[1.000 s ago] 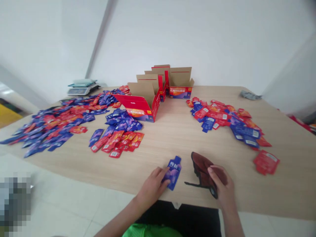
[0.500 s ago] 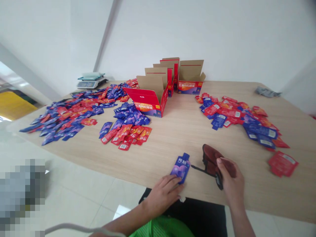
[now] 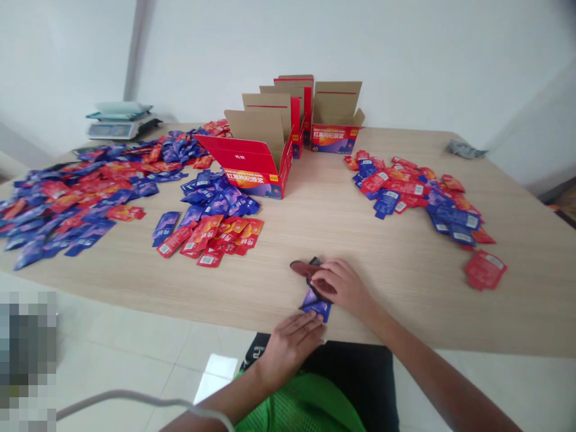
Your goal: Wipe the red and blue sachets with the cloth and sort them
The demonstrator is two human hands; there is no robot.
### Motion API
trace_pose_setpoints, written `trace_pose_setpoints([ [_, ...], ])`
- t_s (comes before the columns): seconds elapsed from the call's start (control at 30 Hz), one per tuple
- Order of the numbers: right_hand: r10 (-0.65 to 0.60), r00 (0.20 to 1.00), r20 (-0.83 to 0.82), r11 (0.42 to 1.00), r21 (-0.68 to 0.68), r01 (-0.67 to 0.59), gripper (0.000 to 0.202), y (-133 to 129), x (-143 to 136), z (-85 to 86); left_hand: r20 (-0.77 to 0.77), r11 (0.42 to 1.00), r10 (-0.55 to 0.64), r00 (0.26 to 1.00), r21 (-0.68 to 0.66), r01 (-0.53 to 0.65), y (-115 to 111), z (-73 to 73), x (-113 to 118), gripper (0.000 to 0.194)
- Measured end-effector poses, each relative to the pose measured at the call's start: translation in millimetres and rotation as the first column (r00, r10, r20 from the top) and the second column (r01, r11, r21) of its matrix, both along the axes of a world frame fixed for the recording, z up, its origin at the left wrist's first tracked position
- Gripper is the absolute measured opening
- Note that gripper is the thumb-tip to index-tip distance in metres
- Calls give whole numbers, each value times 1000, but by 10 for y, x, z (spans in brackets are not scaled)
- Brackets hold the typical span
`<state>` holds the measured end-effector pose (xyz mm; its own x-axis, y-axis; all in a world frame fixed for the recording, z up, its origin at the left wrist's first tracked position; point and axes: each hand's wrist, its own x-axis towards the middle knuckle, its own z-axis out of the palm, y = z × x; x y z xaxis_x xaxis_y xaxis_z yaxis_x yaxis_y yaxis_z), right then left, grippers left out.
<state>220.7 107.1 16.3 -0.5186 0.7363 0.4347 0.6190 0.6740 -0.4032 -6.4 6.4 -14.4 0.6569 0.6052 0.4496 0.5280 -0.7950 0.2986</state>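
At the table's front edge lies a blue pouch (image 3: 318,309). My left hand (image 3: 294,342) rests its fingertips on the pouch's lower end, fingers stretched out. Dark sunglasses with brownish lenses (image 3: 300,268) are over the upper part of the pouch, partly hiding it. My right hand (image 3: 344,288) has its fingers closed on the sunglasses. Left of them lie red pouches (image 3: 225,235) and blue pouches (image 3: 222,195), in front of an open red box (image 3: 256,180).
More open boxes (image 3: 335,139) stand at the back. A large pouch heap (image 3: 85,192) covers the table's left, near a scale (image 3: 119,128). Another pouch pile (image 3: 405,189) lies on the right, with one red pouch (image 3: 485,270) nearer and a grey crumpled item (image 3: 465,149) behind.
My right hand has moved left with the sunglasses and brought them over the blue pouch. My left hand stays on the pouch. The view has shifted.
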Motion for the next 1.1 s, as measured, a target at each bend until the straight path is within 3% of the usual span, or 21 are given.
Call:
trace_pose_setpoints([
  [0.1, -128, 990, 54, 991, 50, 126, 9, 390, 205, 36, 26, 1000, -2, 1000, 9, 2, 18, 18, 1, 26],
  [0.2, -257, 966, 23, 963, 95, 253, 13, 620, 347, 194, 54, 1000, 0, 999, 5, 0, 33, 44, 13, 23],
  [0.27, -342, 932, -118, 928, 111, 355, 15, 579, 328, 317, 65, 1000, 4, 998, -2, -4, 36, 47, 23, 23],
  [0.33, -346, 905, -248, 922, 88, 377, 17, 379, 218, 397, 76, 1000, 9, 997, -9, -8, 30, 33, 31, 23],
  [0.43, -116, 977, -179, 992, 26, 123, 14, -61, -6, 382, 93, 999, 32, 995, -43, -29, 13, -3, 40, 22],
  [0.5, 89, 995, -53, 996, -16, -90, 10, -286, -102, 297, 100, 996, 50, 994, -85, -41, 4, -16, 46, 18],
  [0.57, 175, 984, 25, 984, -26, -174, 9, -360, -118, 191, 98, 993, 51, 994, -115, -40, 2, -8, 47, 16],
  [0.63, 135, 989, 57, 991, -6, -135, 11, -265, -62, 100, 93, 994, 34, 995, -104, -24, 11, 15, 44, 19],
  [0.73, 22, 995, 101, 999, 37, -26, 14, 89, 92, 25, 82, 998, 13, 997, -69, -7, 29, 46, 31, 24],
  [0.9, -161, 975, 150, 977, 161, 137, 12, 644, 330, 138, 81, 998, 11, 997, -57, -6, 37, 15, 24, 24],
  [0.97, -264, 964, 17, 943, 216, 254, 12, 651, 337, 263, 89, 999, 17, 996, -50, -13, 31, -3, 32, 24],
  [1.03, -305, 939, -159, 922, 200, 333, 15, 487, 263, 381, 95, 998, 29, 995, -50, -25, 25, -9, 42, 24],
  [1.1, -243, 940, -238, 951, 135, 280, 20, 200, 128, 436, 103, 998, 38, 994, -55, -32, 20, -2, 49, 24],
])
